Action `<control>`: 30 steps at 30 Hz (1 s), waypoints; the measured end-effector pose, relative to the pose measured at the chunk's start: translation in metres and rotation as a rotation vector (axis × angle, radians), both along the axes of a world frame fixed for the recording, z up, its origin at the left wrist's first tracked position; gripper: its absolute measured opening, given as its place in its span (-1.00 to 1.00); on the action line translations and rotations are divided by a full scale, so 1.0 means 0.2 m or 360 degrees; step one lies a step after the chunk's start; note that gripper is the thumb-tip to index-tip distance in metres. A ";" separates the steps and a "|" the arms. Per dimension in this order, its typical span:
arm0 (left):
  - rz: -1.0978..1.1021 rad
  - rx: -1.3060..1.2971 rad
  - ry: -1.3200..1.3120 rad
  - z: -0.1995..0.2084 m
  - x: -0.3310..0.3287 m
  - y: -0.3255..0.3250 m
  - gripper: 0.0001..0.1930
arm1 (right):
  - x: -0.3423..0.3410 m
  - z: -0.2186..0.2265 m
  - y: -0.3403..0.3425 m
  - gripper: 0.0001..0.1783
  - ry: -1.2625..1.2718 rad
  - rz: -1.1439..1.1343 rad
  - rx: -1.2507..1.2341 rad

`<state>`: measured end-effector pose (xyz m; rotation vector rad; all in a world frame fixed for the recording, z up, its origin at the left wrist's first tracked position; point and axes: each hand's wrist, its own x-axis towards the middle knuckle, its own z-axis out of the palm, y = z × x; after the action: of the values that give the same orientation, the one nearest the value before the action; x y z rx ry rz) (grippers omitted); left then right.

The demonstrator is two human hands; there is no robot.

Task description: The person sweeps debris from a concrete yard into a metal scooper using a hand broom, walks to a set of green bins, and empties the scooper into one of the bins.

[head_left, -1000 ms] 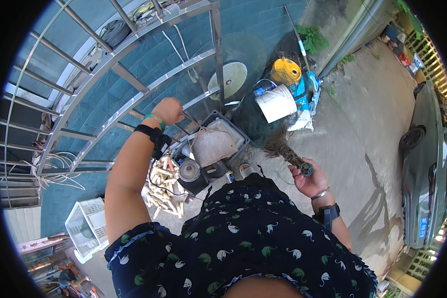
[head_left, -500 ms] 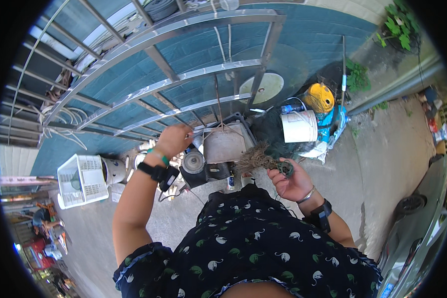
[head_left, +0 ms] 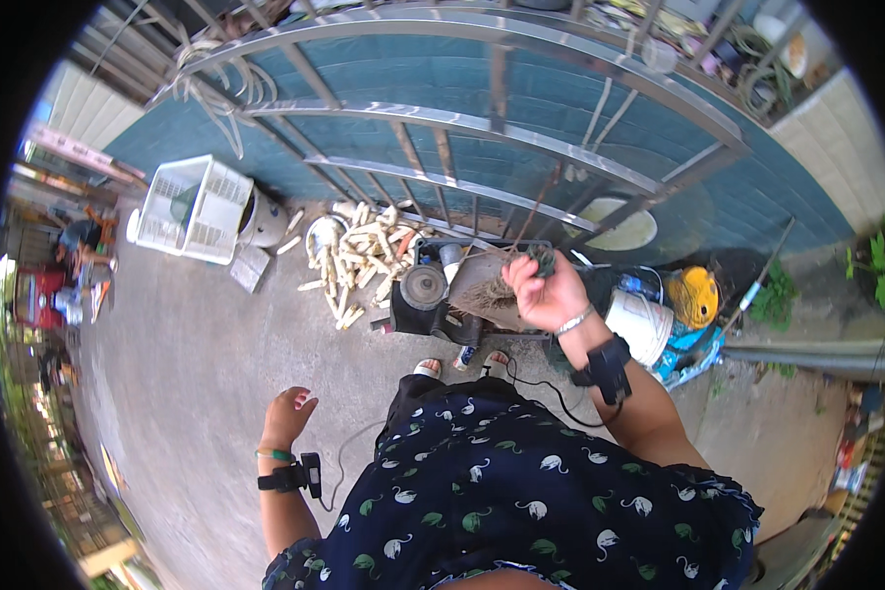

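Dark tangled clump (head_left: 539, 261) raised before the metal gate (head_left: 482, 128), right hand (head_left: 546, 295) fingers clamped around it, above the black crate (head_left: 433, 295). Left hand (head_left: 287, 415) hangs empty, fingers loosely curled, over concrete floor (head_left: 187, 374). White bucket (head_left: 639, 324) beside.

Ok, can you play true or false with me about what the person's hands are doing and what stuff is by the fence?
1. The right hand holds a dark tangled clump. True.
2. The left hand holds a bucket. False: it hangs empty over the concrete ground.
3. A white basket sits by the metal fence. True.
4. The pale sticks are stacked inside the white bucket. False: they lie piled on the ground by the fence.
5. Both wrists wear black bands. True.
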<state>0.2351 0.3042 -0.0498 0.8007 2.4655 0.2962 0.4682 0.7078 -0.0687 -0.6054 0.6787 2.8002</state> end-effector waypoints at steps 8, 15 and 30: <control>0.0575 0.0134 -0.0158 0.08 0.31 -0.26 -0.74 | -0.27 -0.15 0.19 -0.56 -0.0122 -0.0095 0.0491; 0.1117 0.0728 -0.0592 0.21 0.28 -0.32 -0.74 | -0.10 -0.25 -0.16 -0.84 -0.0249 0.0416 0.0498; 0.1486 0.1969 -0.1250 0.09 -0.35 -0.97 -0.90 | -0.45 0.01 -0.94 -0.86 -0.0467 0.0375 0.0983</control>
<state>0.1645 0.1097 -0.0315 -0.2080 1.5023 2.0833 0.3783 0.5207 -0.0676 -0.9697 -0.3270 2.8049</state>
